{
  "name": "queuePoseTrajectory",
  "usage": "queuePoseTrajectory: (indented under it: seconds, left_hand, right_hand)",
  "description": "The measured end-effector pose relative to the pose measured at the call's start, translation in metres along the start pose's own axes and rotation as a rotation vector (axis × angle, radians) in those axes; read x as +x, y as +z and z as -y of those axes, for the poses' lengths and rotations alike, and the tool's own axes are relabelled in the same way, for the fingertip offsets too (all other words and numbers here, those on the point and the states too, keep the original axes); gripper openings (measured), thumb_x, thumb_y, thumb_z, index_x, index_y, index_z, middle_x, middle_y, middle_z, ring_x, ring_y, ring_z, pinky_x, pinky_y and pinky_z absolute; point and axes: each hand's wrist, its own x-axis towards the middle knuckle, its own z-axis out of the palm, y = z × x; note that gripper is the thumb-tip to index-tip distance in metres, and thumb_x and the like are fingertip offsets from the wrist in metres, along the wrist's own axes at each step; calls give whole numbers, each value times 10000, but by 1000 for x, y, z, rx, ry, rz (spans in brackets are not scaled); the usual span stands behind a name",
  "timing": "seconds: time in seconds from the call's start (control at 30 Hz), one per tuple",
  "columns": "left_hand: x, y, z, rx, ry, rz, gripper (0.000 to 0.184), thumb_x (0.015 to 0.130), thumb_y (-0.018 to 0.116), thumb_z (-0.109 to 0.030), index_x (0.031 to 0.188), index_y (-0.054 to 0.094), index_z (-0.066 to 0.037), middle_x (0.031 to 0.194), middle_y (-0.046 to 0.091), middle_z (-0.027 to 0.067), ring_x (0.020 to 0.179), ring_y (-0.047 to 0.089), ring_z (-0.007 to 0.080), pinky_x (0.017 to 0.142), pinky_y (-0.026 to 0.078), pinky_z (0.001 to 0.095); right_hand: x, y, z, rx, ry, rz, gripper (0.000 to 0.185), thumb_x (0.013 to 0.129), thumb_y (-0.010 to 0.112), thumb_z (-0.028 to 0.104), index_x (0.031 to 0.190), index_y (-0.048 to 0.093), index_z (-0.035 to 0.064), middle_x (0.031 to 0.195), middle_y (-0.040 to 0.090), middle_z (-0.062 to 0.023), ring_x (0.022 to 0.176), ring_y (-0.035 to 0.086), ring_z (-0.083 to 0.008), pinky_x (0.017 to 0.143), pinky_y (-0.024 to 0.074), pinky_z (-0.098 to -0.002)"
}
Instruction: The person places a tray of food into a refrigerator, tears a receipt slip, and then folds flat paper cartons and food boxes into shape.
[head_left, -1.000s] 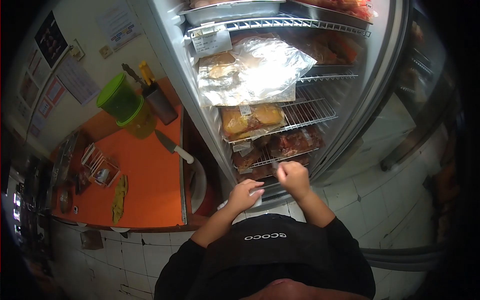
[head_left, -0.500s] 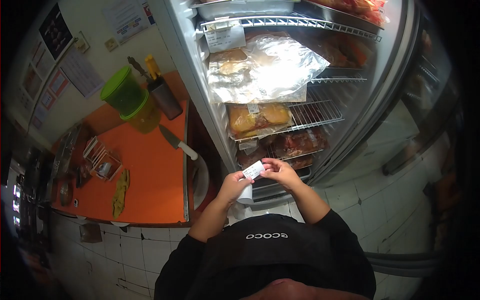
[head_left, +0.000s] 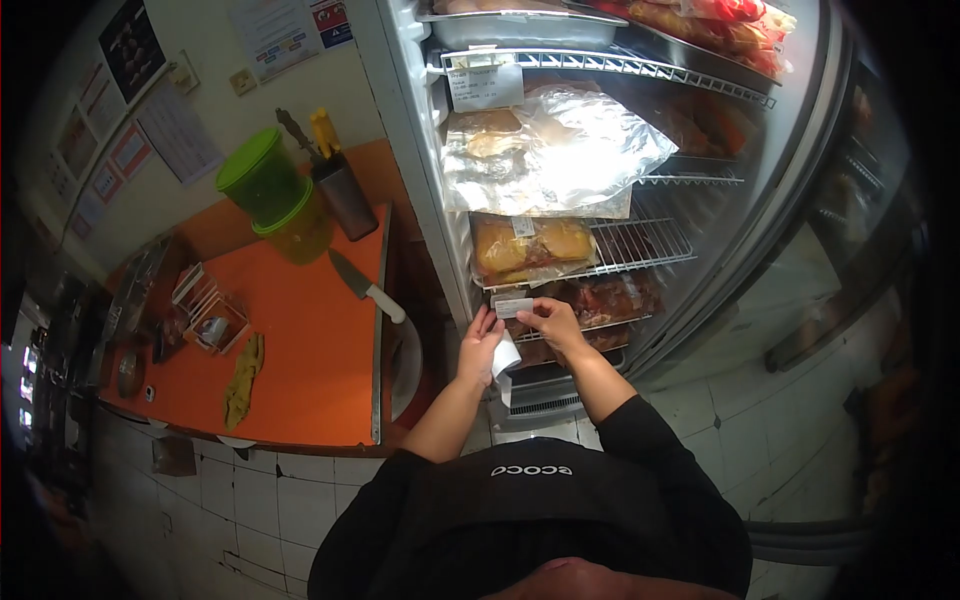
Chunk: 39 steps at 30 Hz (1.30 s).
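Observation:
Between thumb and fingers, my right hand [head_left: 552, 324] pinches a small white printed label [head_left: 514, 308] in front of the lower fridge shelves. My left hand [head_left: 479, 347] is just left of it, fingers partly spread, with a curled white paper strip [head_left: 506, 355] held against its palm and hanging down. Behind the hands are bags of dark red meat [head_left: 610, 300]. Above them, a wrapped yellowish package [head_left: 530, 247] with a label lies on a wire shelf [head_left: 640, 245]. A shiny plastic-wrapped package [head_left: 560, 150] hangs over the shelf higher up.
An orange worktop [head_left: 310, 370] at the left holds a knife [head_left: 367, 286], green-lidded tubs [head_left: 270, 185], a utensil holder [head_left: 345, 195], a yellow-green cloth [head_left: 243, 382] and a small rack [head_left: 212, 310]. Metal trays [head_left: 525, 30] sit on the top shelf. The fridge's open door stands at the right.
The label has come away from the strip and is in my right hand, nearer the shelves. My left hand has moved up slightly, its fingers more open. The view has shifted left.

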Motion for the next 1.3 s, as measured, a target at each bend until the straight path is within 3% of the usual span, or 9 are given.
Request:
queuePoseTrajectory:
  seconds: [0.27,0.73,0.93,1.03,1.23,1.3]
  left_hand:
    - [15,5,11,-269,-41,6,410,859,576,-86,1239,449,5,1117,569,97,965,549,136,820,439,246]
    - [21,14,18,-165,-5,-276,224,839,626,-151,983,604,19,879,636,78,768,587,124,681,461,242]
    - [17,19,20,-87,52,-323,218,835,633,-185,924,599,11,874,634,95,774,591,154,697,471,271]
    - [17,20,18,-73,58,-322,218,836,631,-187,923,598,10,866,632,92,774,589,154,694,470,271]
    - [18,14,18,-57,10,-299,221,840,627,-202,917,602,3,813,629,84,706,574,139,655,457,256]
    - [7,15,7,-82,-45,-289,234,846,611,-209,953,585,-2,799,623,80,695,568,140,654,452,257]
  right_hand:
    - [8,7,-10,-33,-57,-24,187,770,680,82,918,631,-20,823,634,-37,727,553,-74,667,427,-206]
    - [7,18,-11,-36,-94,-169,226,751,712,174,847,641,-17,722,615,-15,628,522,-61,578,415,-203]
    - [9,28,-8,-271,-85,-362,306,682,749,266,830,658,14,657,626,-57,608,557,-91,580,448,-241]
    - [-1,27,19,-591,31,-442,313,659,760,291,768,643,21,653,626,-66,605,566,-104,580,451,-240]
    - [15,0,-23,-173,-102,-409,365,711,721,383,704,604,37,622,561,-10,581,503,-91,544,416,-247]
    - [10,-16,-29,-87,15,-426,336,759,692,356,717,583,41,587,506,12,561,461,-74,523,373,-219]
